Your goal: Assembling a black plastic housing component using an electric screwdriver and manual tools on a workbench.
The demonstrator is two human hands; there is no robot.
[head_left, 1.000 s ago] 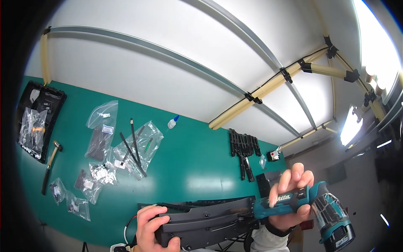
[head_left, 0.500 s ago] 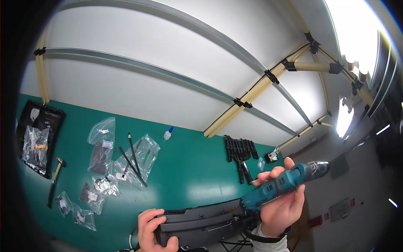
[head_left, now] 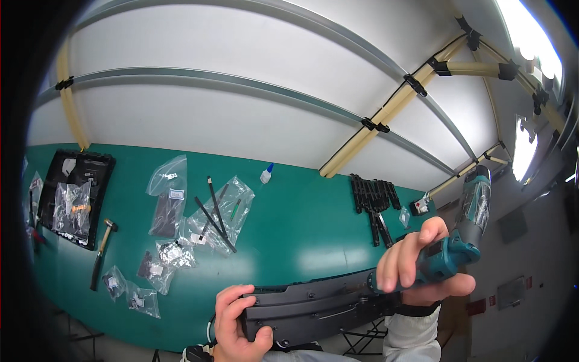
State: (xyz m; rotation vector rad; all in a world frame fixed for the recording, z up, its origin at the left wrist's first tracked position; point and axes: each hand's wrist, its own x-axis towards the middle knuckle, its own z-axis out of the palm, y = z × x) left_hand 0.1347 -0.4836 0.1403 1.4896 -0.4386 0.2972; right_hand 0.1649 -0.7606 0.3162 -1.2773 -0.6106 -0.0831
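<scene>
My left hand (head_left: 237,323) is closed around the left end of a long black slotted housing (head_left: 313,314), thumb on its near face. The housing is held in front of me, near the table's front edge. My right hand (head_left: 416,265) wraps round a teal and black cordless screwdriver (head_left: 443,259) at the housing's right end. Its grip, covered in clear film, slants upward from the teal body. The screwdriver's front collar lies close to the housing; the bit cannot be made out, and I cannot tell whether it touches.
On the green table (head_left: 289,223) lie a hammer (head_left: 101,253), a black tray (head_left: 75,199), clear bags of parts (head_left: 169,211), black rods (head_left: 215,223), a blue-capped bottle (head_left: 266,174) and a row of black parts (head_left: 375,202). A white panelled wall rises behind.
The screwdriver has turned: its film-covered grip now angles upward, where before it lay nearly in line with the body. My right fingers have shifted over the body. The table scene shifts right in view.
</scene>
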